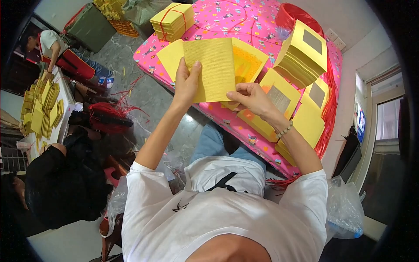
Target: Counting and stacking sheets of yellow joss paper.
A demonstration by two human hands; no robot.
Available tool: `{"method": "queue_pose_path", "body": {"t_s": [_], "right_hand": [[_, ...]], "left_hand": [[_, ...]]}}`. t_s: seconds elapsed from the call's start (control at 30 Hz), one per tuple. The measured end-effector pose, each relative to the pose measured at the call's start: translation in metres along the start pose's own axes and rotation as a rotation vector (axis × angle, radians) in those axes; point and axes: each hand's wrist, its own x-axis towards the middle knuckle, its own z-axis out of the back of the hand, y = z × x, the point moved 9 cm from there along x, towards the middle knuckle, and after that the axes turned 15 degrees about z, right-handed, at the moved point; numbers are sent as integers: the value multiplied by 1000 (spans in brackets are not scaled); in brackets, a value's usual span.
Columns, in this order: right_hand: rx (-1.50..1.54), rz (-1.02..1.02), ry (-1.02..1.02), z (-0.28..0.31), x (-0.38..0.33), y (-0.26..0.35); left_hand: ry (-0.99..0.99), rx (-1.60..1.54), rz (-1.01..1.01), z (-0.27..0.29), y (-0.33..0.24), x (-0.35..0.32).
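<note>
We hold a fanned sheaf of yellow paper sheets (214, 65) above the near edge of the pink patterned table (244, 22). Our left hand (187, 83) is closed on the sheaf's left edge, thumb across the front. Our right hand (249, 97) pinches the lower right corner between thumb and fingers. A tall stack of yellow sheets with grey squares (303, 54) stands to the right on the table. A bundle tied with red string (172, 19) lies at the far end. Red string (327, 105) hangs along the table's right side.
</note>
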Motion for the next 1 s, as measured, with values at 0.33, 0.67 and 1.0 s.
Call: {"method": "queue_pose_path", "body": {"t_s": [0.33,0.67,1.0], "right_hand": [[-486,276,-36,1,21,23],[-1134,540,-114,23,10,17],[-1206,498,-66,17,11,19]], "left_hand": [[-129,-31,57,47,9,19],[-341,-46,188,156,55,111],[-451,-50,282,162,100,118]]}}
